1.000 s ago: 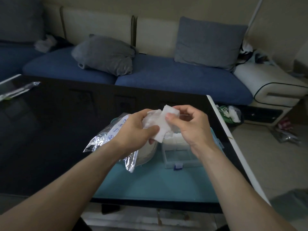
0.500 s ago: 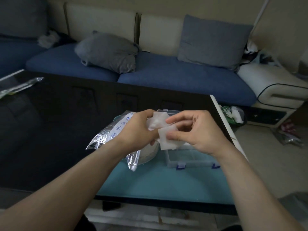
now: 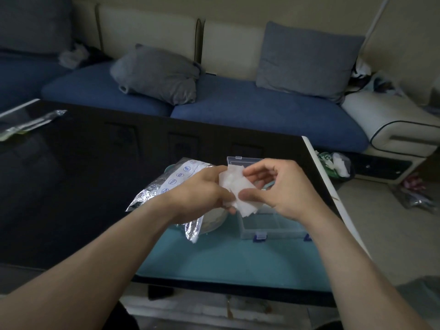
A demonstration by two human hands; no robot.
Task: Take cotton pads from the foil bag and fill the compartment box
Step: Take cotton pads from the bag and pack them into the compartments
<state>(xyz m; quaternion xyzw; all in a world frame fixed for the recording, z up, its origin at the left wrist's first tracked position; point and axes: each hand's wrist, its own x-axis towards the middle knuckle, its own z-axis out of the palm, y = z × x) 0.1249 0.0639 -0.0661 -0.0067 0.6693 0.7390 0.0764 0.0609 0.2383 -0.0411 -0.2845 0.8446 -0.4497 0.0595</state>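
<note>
White square cotton pads [image 3: 235, 186] are pinched between both hands above the table. My left hand [image 3: 202, 194] grips their left side and my right hand [image 3: 281, 189] holds the lower right pad between thumb and fingers. The silver foil bag [image 3: 164, 186] with blue printed icons lies under my left wrist. The clear plastic compartment box [image 3: 269, 225] with blue clasps stands open below my right hand, its lid [image 3: 242, 160] raised behind. Most of the box interior is hidden by my hands.
A teal mat [image 3: 233, 263] covers the near right part of the black glossy table [image 3: 71, 182]. A clear packet [image 3: 28, 125] lies at the table's far left. A blue sofa [image 3: 262, 106] with grey cushions stands behind. Bags clutter the floor [image 3: 338, 165] to the right.
Both hands have lowered slightly with the pads. My right hand has drawn one pad downward and to the right off the stack held by my left hand.
</note>
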